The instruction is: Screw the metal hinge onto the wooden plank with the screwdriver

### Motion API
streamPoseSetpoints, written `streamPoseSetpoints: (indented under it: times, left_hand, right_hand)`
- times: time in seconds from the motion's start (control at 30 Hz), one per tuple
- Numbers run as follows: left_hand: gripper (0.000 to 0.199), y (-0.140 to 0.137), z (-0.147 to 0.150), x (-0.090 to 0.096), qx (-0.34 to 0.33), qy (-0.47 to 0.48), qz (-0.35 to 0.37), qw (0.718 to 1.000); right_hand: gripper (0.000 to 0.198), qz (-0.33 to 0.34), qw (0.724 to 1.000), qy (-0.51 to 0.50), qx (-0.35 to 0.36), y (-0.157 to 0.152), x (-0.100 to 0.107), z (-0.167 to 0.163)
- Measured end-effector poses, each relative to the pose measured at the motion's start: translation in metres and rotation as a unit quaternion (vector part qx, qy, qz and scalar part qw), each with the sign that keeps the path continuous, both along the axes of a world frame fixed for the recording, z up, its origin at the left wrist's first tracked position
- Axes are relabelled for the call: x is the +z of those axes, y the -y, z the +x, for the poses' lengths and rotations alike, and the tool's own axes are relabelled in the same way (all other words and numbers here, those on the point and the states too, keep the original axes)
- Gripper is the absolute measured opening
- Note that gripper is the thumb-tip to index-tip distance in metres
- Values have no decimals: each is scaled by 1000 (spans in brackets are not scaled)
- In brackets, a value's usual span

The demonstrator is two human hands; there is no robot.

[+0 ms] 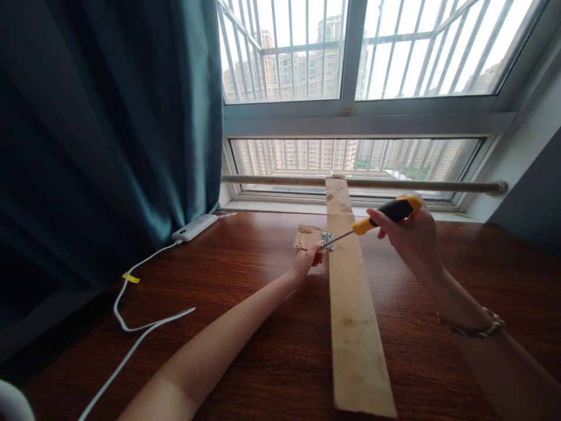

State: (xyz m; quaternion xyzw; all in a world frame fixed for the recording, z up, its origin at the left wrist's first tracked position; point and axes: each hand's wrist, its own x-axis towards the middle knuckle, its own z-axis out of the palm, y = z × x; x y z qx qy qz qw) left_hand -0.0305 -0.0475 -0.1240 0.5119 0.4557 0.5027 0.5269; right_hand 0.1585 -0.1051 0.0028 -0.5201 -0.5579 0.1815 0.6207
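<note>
My right hand [412, 234] is wrapped round the yellow and black handle of a screwdriver [388, 214]. Its thin shaft slants down to the left, and the tip meets a small metal hinge [326, 241]. That hinge lies across the joint between a long pale wooden board [353, 316] and a short wooden block [307, 235] on its left. My left hand [305, 263] is closed at the near edge of the block, fingertips by the hinge and the screwdriver tip. Whether it pinches a screw or the block is too small to make out.
Everything lies on a dark red-brown wooden tabletop [245, 280]. A white power bank [195, 227] with a white cable [118, 310] is at the left, beside a dark blue curtain [131, 117]. Behind, a horizontal rail [416, 186] crosses before the window; the board's far end reaches it.
</note>
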Motion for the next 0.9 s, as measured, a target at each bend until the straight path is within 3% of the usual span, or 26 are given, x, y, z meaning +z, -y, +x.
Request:
streamPoseSetpoints:
  times: [0.13,0.23,0.37,0.57,0.7,0.9]
  left_hand:
    - [34,-1,0,-1,-5,3,1,1000]
    - [32,-2,0,-1,-11,17,5,1000]
    - [30,-3,1,-2,-7,25,1,1000]
    - [29,-1,2,-1,1,29,-4,1000]
    - [30,-1,2,-2,2,33,2,999]
    - [31,-1,1,-3,1,29,2,1000]
  right_hand:
    - [47,-60,973,-140,172,0,5,5]
    - [39,-102,949,-169,245,2,10,11]
    - [34,-98,955,-150,238,3,11,13]
    - [43,-58,992,-64,91,-4,3,4]
    - [39,-39,980,-112,157,-3,4,7]
    - [44,-77,950,-179,244,7,13,8]
